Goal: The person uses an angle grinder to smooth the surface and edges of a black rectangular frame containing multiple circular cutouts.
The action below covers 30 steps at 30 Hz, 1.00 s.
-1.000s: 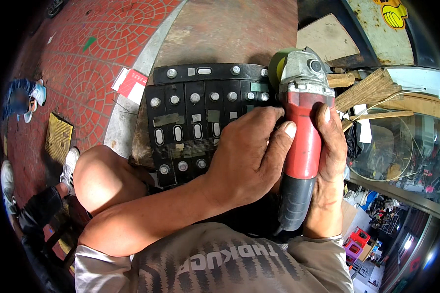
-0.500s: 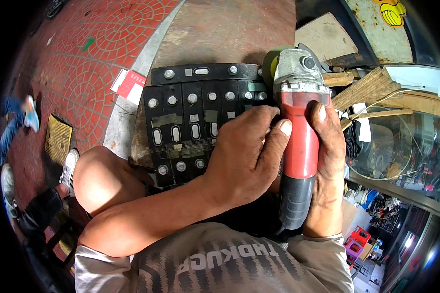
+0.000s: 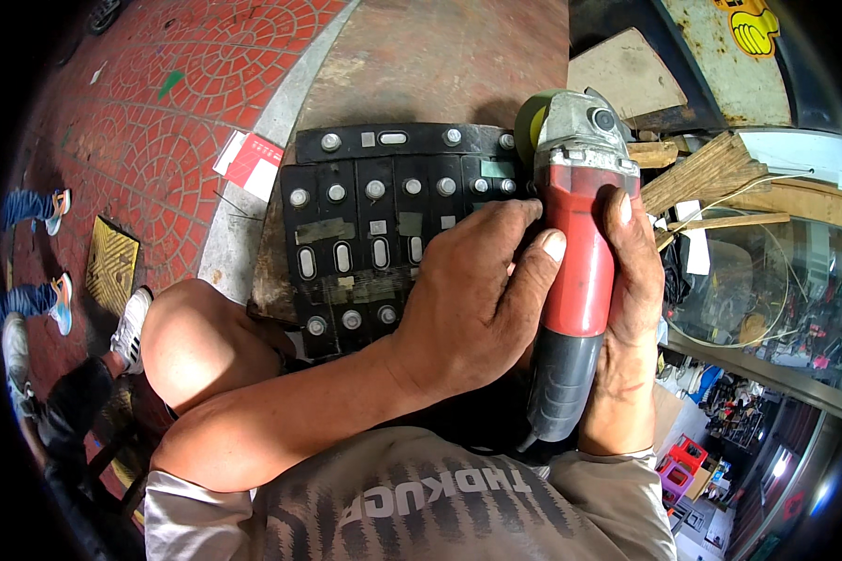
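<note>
My right hand (image 3: 638, 262) is wrapped around the red and black body of an angle grinder (image 3: 578, 262), its thumb lying along the right side. The grinder's grey metal head points away from me, and a yellow-green disc (image 3: 530, 126) sits at its left. Against the grinder's left side, my left hand (image 3: 482, 294) is closed with its thumb pointing forward; what its fingers grip is hidden. Below and left of the disc lies a row of black plates (image 3: 360, 220) with round metal studs and oval slots. A separate black strip (image 3: 416, 138) runs across their far end.
A brown board (image 3: 421, 56) stretches away under the plates. Wood offcuts (image 3: 711, 173) and a glass panel (image 3: 767, 271) are at the right. Red paving (image 3: 196, 84) lies left, with a red and white card (image 3: 251, 164). Other people's shoes (image 3: 61, 304) show at the far left.
The grinder's head has shifted slightly right, and both hands still hold their grips. The plates appear a little further right in view. At the far left, another person's legs have moved.
</note>
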Tool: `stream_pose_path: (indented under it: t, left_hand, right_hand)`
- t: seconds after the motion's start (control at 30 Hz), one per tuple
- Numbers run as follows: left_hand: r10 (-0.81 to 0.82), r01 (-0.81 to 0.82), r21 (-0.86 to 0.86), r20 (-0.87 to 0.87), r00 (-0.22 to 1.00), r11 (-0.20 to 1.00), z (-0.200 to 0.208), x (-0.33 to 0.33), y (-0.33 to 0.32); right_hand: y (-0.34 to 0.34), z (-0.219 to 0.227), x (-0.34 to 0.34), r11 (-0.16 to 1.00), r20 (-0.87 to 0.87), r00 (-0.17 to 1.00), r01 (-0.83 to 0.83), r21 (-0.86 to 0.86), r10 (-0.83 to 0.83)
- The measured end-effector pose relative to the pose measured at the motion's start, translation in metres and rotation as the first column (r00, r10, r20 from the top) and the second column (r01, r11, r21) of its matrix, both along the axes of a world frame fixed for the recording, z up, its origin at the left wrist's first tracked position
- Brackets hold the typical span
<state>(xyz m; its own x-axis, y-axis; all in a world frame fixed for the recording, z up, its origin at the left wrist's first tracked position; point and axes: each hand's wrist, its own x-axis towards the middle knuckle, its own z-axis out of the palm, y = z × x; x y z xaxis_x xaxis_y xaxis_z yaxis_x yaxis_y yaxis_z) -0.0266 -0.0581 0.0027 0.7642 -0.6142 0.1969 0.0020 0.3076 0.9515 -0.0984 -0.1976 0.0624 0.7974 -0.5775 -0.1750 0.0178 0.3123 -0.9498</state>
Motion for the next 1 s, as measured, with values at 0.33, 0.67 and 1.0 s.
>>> stream_pose_path:
  t: [0.33,0.67,1.0]
  left_hand:
    - [0.038,-0.037,-0.013,0.025,0.999,0.999,-0.0017,0.0002,-0.001]
    - [0.03,-0.03,-0.006,0.016,0.999,1.0,-0.0015,-0.0025,-0.0003]
    - [0.06,-0.06,0.012,0.04,0.997,0.998,-0.003,-0.0013,-0.0016]
  right_hand:
    - [0.0048,0.0039,0.0079,1.0,-0.014,1.0,-0.013,-0.009,0.013]
    - [0.0068,0.0008,0.0064,0.997,-0.021,0.998,0.05,-0.051,-0.051]
    - [0.0027,-0.0049,0.007,0.995,-0.035,0.996,0.083,-0.046,-0.085]
